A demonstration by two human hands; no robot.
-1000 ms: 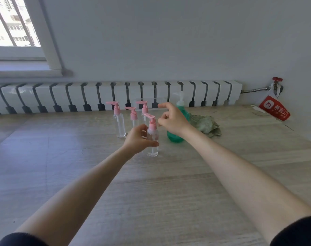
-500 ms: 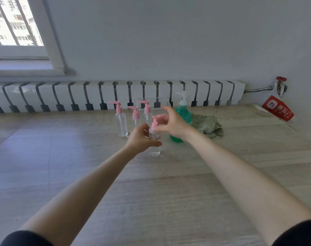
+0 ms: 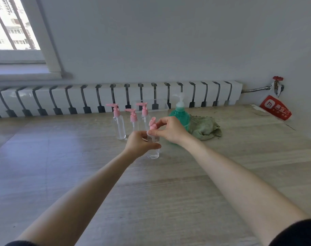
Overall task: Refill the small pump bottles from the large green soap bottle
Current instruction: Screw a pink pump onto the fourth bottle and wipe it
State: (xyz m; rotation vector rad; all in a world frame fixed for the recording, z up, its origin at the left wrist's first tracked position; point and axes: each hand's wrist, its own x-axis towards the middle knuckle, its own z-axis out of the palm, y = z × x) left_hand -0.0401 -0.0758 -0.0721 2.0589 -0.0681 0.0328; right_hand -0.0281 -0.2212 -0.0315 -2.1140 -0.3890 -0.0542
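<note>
Pale wood-grain tabletop point(image 3: 98, 174) pushed up against a long white ribbed radiator point(image 3: 62, 98), pretty bare setup. The small clear plastic pump bottle point(image 3: 153, 153) stands on the table out front, with the left hand point(image 3: 139, 143) wrapped round its body and the right hand point(image 3: 170, 129) pinching its pink plastic pump top point(image 3: 152, 123). Looks like the unscrewing step to me. I'd twist at the collar rather than the nozzle, keep the base planted, then lift straight up so the dip tube clears. That thin-looking plastic probably dents if squeezed, so go easy. The large green translucent soap bottle with the white pump point(image 3: 180, 115) sits just behind the right hand, beside a crumpled greenish rag point(image 3: 204, 128). The three other clear pink-topped bottles point(image 3: 119, 126) wait behind, untouched.
</note>
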